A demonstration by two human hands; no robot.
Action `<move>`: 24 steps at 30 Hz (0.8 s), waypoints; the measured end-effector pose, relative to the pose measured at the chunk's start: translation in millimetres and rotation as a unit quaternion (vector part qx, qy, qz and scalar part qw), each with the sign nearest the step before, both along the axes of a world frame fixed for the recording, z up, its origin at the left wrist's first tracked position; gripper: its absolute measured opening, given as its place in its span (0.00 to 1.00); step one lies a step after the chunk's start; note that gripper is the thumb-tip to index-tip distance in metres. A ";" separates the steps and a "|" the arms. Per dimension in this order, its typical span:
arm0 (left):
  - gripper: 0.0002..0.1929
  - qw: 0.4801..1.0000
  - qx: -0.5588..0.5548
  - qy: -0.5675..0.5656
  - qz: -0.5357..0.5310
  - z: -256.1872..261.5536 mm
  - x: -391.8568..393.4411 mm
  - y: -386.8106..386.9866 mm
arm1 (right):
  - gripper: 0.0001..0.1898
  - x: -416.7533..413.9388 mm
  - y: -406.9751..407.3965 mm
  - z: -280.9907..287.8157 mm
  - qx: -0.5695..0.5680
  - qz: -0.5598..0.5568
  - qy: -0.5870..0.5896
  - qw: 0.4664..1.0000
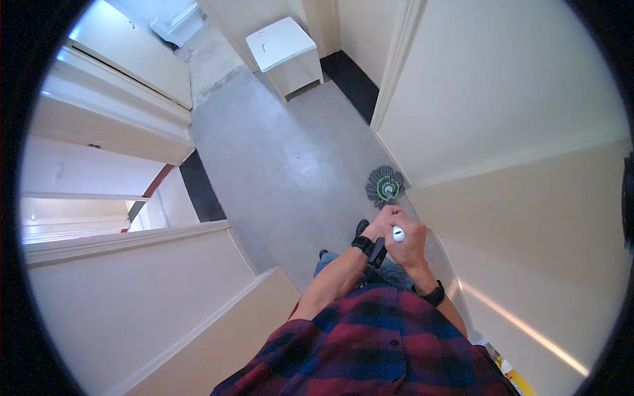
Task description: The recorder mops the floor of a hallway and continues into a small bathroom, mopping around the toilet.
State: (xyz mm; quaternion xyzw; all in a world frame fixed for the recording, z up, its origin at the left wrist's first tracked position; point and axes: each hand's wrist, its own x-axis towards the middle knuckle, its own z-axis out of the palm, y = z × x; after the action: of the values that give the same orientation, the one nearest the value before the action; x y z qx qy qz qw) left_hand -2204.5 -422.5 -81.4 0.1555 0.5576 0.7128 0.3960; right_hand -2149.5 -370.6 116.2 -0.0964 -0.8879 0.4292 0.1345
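A spin mop's round head [375,184], with grey strands and a green ring, rests on the grey floor [292,148] close to the wall's corner. Its handle rises steeply toward me and ends in a white cap [397,233] with a dark hole. My right hand [412,243] is wrapped around the handle just below this cap. Further down the shaft, my left hand [384,221] grips it too, with the fingers partly hidden. Black bands circle both of my wrists. My dark shoes [362,226] show just behind the mop head.
A white cabinet [285,47] stands against the far wall. Dark threshold strips [202,185] mark doorways left and far right. Beyond the far-left door [133,54] is a toilet [181,24]. A wall [495,208] runs close on my right; a low partition [213,336] is at left.
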 end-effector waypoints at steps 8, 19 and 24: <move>0.12 0.868 0.141 -0.422 0.222 41.2 -7.1 -37.5 | 0.04 -21.6 -18.8 -9.4 -0.047 0.200 0.086 0.975; 0.12 0.788 0.089 -0.483 0.370 15.2 -18.4 -132.2 | 0.05 -46.7 -50.4 -54.5 -0.150 0.467 0.036 0.871; 0.13 0.764 0.058 -0.520 0.377 -2.1 5.2 -181.6 | 0.06 -48.3 -54.9 -64.6 -0.205 0.500 -0.027 0.841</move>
State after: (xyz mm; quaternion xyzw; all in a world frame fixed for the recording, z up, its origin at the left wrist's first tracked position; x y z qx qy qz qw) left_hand -2199.4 -604.1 -83.5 -0.4394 0.2379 0.8070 0.3147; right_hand -2197.8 -425.5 51.6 0.3235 -0.7106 0.6076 -0.1457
